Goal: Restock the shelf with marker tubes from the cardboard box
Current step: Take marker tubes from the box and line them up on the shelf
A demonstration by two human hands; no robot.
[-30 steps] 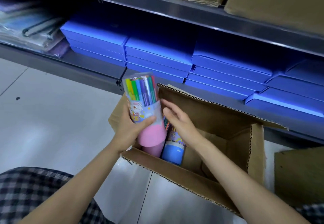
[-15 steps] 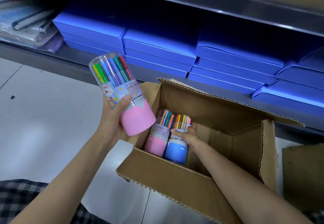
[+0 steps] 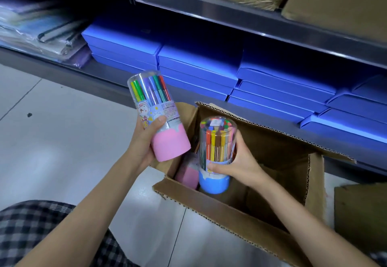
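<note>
My left hand [image 3: 144,143] grips a pink-based marker tube [image 3: 159,116], held tilted above the left corner of the open cardboard box [image 3: 240,216]. A blue-based marker tube [image 3: 216,155] stands upright over the box's left end, with my right hand [image 3: 240,162] wrapped round its middle. One more pink-based tube [image 3: 187,172] lies inside the box, partly hidden behind the blue one. The low metal shelf [image 3: 117,76] runs across behind the box.
Stacks of flat blue boxes [image 3: 199,66] fill the low shelf. Plastic-wrapped folders [image 3: 41,34] lie at its left end. Brown cartons [image 3: 339,3] sit on the shelf above. Another piece of cardboard [image 3: 360,218] stands at the right edge. White tiled floor lies to the left.
My right hand has taken hold of the blue-based tube and lifted it up out of the box. My left hand has kept the pink-based tube raised, turning it slightly more upright.
</note>
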